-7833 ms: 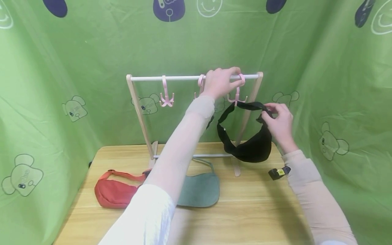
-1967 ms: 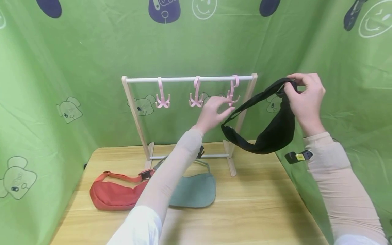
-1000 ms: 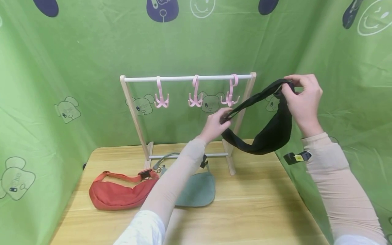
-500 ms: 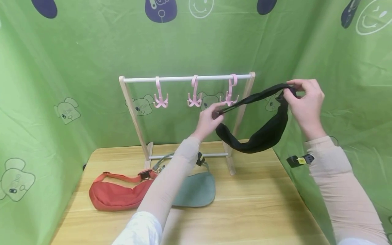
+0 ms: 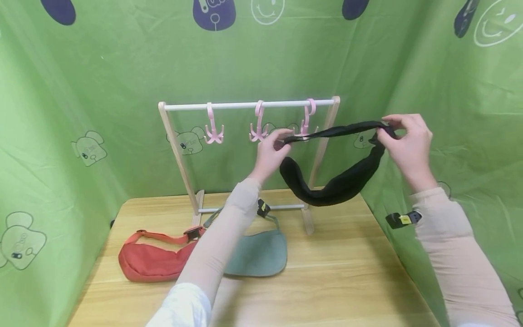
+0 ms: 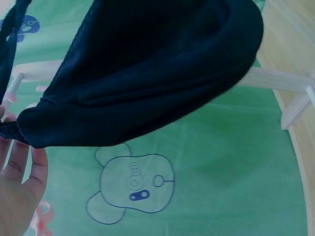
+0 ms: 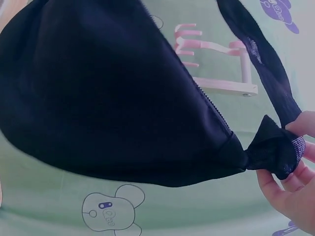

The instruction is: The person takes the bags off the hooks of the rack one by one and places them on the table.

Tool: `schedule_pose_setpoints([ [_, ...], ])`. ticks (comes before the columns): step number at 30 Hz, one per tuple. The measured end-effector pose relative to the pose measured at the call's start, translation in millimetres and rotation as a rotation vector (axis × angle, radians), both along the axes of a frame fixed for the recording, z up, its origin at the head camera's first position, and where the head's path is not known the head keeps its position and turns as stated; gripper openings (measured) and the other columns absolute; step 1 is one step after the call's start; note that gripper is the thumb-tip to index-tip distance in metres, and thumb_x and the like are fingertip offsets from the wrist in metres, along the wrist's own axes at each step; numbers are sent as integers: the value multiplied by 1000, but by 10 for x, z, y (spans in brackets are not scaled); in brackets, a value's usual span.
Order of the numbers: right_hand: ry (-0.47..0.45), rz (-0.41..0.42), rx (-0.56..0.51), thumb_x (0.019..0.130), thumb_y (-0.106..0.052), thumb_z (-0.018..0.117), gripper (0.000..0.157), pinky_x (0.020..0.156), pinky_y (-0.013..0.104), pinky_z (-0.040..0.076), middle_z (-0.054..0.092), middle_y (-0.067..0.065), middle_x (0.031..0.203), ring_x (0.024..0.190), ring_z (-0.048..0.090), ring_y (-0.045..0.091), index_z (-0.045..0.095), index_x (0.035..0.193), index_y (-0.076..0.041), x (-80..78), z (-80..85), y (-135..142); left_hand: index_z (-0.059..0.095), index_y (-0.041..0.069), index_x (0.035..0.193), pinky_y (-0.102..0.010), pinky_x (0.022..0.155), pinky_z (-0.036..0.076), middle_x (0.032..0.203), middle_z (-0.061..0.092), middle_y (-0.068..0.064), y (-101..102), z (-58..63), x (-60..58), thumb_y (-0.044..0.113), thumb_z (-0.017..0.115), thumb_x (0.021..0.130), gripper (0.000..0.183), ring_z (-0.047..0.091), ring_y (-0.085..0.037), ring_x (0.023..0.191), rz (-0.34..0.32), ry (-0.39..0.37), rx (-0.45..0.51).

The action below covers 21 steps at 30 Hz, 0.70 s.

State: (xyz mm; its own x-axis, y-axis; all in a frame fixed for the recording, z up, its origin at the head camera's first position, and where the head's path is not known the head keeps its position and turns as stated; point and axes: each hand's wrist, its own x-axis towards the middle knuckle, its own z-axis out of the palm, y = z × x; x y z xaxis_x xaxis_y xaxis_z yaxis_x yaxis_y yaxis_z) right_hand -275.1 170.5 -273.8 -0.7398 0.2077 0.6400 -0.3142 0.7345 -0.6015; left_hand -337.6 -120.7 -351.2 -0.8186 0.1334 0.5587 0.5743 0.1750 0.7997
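A black shoulder bag (image 5: 336,187) with a zip hangs in the air before the right part of the rack, its strap stretched nearly level above the body. My left hand (image 5: 270,152) pinches the strap's left end. At the other end my right hand (image 5: 410,146) grips the knotted strap, and that knot (image 7: 275,150) shows closely in the right wrist view. In the left wrist view the bag body (image 6: 162,88) covers the upper part, and the left fingers (image 6: 38,169) are at its corner. The strap crosses in front of the right pink hook (image 5: 305,119).
A wooden rack with a white rail (image 5: 237,106) stands at the table's back. Two more pink hooks, the left one (image 5: 214,127) and the middle one (image 5: 259,122), hang from it. A red bag (image 5: 153,261) and a green bag (image 5: 261,254) lie on the wooden table (image 5: 327,281).
The black bag came away from the right hook to the front right. My left hand left the rail, took hold of the strap, then moved left and up, pulling the strap nearly level.
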Motion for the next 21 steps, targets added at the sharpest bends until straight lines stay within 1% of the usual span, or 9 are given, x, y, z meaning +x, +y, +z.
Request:
schedule_pose_setpoints([
  [4, -11, 7, 47, 84, -13, 69, 32, 70, 4, 37, 42, -29, 93, 93, 38, -12, 69, 114, -3, 1, -64, 22, 64, 7, 121, -25, 76, 57, 114, 70, -14, -39, 66, 16, -1, 64, 87, 35, 68, -29, 85, 5, -2, 27],
  [5, -13, 5, 60, 84, -13, 68, 32, 71, 6, 36, 43, -27, 94, 92, 37, -12, 69, 114, -3, 0, -83, 25, 64, 7, 121, -25, 75, 57, 114, 70, -14, -48, 80, 22, -1, 65, 87, 35, 68, -28, 85, 5, -4, 33],
  [7, -13, 5, 86, 82, -11, 68, 33, 77, 13, 34, 48, -18, 98, 92, 38, -9, 69, 114, -2, -10, -126, 31, 64, 8, 121, -24, 74, 57, 114, 70, -13, -66, 105, 34, 0, 65, 87, 35, 68, -26, 84, 11, -7, 35],
  [10, -26, 17, 130, 81, -6, 64, 34, 84, 26, 35, 55, 4, 107, 96, 44, 6, 68, 114, 1, -20, -197, 30, 65, 9, 121, -23, 73, 56, 114, 70, -12, -89, 132, 55, 1, 65, 87, 34, 68, -24, 83, 18, -9, 39],
  [12, -41, 36, 155, 80, -3, 61, 36, 85, 35, 36, 54, 18, 112, 98, 47, 21, 66, 115, 4, -19, -240, 25, 65, 8, 120, -24, 72, 57, 113, 71, -13, -98, 147, 70, 0, 66, 87, 34, 69, -24, 82, 25, 2, 38],
  [13, -53, 45, 165, 80, -3, 60, 36, 83, 38, 38, 53, 22, 114, 100, 48, 28, 66, 115, 5, -20, -262, 24, 65, 7, 119, -24, 72, 57, 113, 71, -14, -100, 151, 74, 0, 66, 86, 34, 69, -24, 82, 27, 7, 41],
  [15, -74, 58, 182, 80, -2, 59, 36, 83, 43, 39, 53, 26, 115, 104, 47, 38, 65, 115, 7, -14, -294, 19, 66, 7, 118, -24, 72, 57, 112, 71, -14, -102, 156, 82, -1, 67, 86, 34, 69, -25, 82, 33, 18, 41],
  [17, -91, 66, 201, 81, -3, 59, 36, 85, 49, 38, 54, 28, 115, 106, 46, 42, 64, 114, 9, -13, -319, 22, 66, 7, 118, -23, 73, 57, 112, 71, -14, -104, 157, 87, -1, 67, 85, 34, 70, -25, 82, 38, 25, 37],
  [21, -122, 66, 243, 83, -10, 59, 34, 92, 58, 33, 59, 32, 111, 103, 47, 45, 65, 109, 11, -14, -365, 50, 66, 7, 118, -20, 76, 56, 112, 71, -13, -120, 138, 85, 0, 67, 85, 34, 69, -22, 84, 37, 40, 29],
])
